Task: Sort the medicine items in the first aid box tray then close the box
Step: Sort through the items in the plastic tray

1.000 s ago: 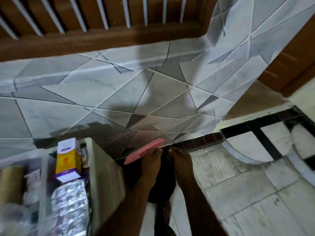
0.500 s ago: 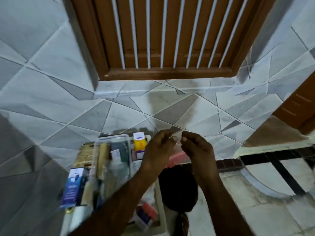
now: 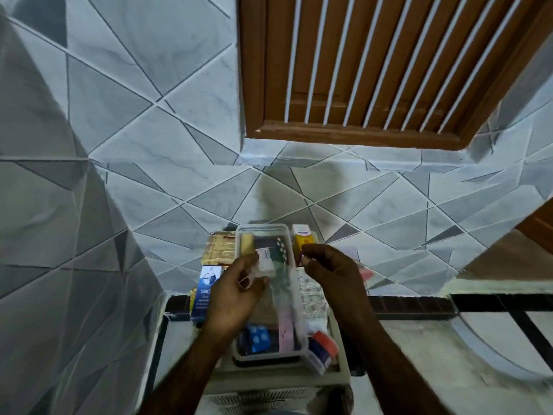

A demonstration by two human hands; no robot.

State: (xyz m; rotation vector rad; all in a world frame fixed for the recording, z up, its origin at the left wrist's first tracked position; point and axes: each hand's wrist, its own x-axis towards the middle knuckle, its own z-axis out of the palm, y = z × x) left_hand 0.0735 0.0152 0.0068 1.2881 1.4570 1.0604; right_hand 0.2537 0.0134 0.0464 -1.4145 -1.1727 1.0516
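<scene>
A small clear sachet [image 3: 264, 266] with a white label is being pinched between the thumb and fingertips of the left hand [image 3: 236, 295], which is being held above the middle of the clear tray [image 3: 239, 250]. The left forearm is being extended up from the bottom edge of the view, with the wrist slightly bent. The right hand [image 3: 332, 274] is being held level with it, just beside the tray's right rim, with fingers curled and thumb drawn to forefinger. Whether anything is being gripped there cannot be told. The two hands are not touching, and the sachet is being held between them, nearer the left. The tray is sitting inside the open first aid box [image 3: 269, 375], which is standing against the tiled wall [image 3: 179, 190]. A yellow-and-white carton [image 3: 302, 239] is standing at the box's far right corner. Silver blister strips [image 3: 312, 298] are lying along its right edge, and a blue carton [image 3: 206, 290] is leaning at its left edge. A blue blister pack [image 3: 257, 338] is lying at the tray's near end.
</scene>
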